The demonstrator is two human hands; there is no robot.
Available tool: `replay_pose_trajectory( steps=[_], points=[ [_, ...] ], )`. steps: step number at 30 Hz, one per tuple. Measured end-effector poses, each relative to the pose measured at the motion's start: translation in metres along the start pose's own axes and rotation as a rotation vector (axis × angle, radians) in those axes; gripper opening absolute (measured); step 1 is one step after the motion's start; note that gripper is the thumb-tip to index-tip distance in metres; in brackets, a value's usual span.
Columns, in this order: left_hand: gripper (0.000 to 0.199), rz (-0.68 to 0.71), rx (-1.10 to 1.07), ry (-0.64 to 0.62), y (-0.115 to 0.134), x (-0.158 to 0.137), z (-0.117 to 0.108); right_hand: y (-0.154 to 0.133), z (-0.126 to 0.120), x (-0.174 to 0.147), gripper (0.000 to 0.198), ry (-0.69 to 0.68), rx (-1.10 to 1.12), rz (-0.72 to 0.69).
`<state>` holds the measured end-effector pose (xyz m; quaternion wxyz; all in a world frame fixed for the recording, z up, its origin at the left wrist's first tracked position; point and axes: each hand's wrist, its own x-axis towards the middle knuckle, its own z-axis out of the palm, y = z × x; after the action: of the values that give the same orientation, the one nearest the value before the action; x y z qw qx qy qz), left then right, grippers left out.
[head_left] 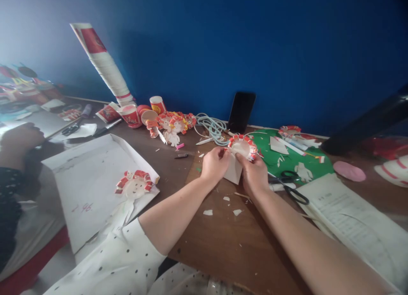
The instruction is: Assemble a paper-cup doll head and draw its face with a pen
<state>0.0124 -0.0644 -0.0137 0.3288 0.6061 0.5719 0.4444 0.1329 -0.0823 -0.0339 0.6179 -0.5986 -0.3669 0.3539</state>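
Note:
Over the brown table, both hands grip a paper-cup cutout (241, 147) with a white round middle and a curled red-and-white rim. My left hand (217, 162) pinches its left edge. My right hand (256, 171) has its thumb on the front and its fingers behind the right side. A white paper piece (233, 172) hangs below the cutout between the hands; whether the two are joined cannot be made out. Another curled-rim cutout (134, 186) lies on a white box lid (86, 193) to the left.
Black-handled scissors (296, 193) and printed sheets (357, 218) lie right, beside a green mat (270, 161). A phone (242, 112) leans on the blue wall. A tall cup stack (108, 69) tilts behind several cutouts (174, 125) and a coiled cable (212, 127). Another person's hand (24, 137) is at left.

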Motion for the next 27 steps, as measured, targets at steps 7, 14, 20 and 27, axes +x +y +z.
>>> replay_pose_trajectory(
  steps=[7, 14, 20, 27],
  points=[
    [0.019, 0.005, -0.04, 0.001, -0.0025, 0.0005, 0.0011, 0.0011, -0.0017, 0.0005, 0.049, 0.007, -0.059, 0.007],
    [0.019, -0.046, -0.09, 0.001, -0.0023, 0.0005, 0.0016, 0.0023, 0.0013, -0.0011, 0.05, -0.013, 0.035, 0.005],
    [0.021, -0.078, -0.081, -0.005, -0.0001, 0.0018, -0.0002, 0.0017, 0.0013, -0.0015, 0.05, -0.006, -0.001, 0.013],
    [0.021, -0.126, -0.111, -0.008, -0.0015, 0.0053, -0.0007, 0.0, 0.0014, -0.002, 0.051, -0.039, -0.002, -0.007]
  ],
)
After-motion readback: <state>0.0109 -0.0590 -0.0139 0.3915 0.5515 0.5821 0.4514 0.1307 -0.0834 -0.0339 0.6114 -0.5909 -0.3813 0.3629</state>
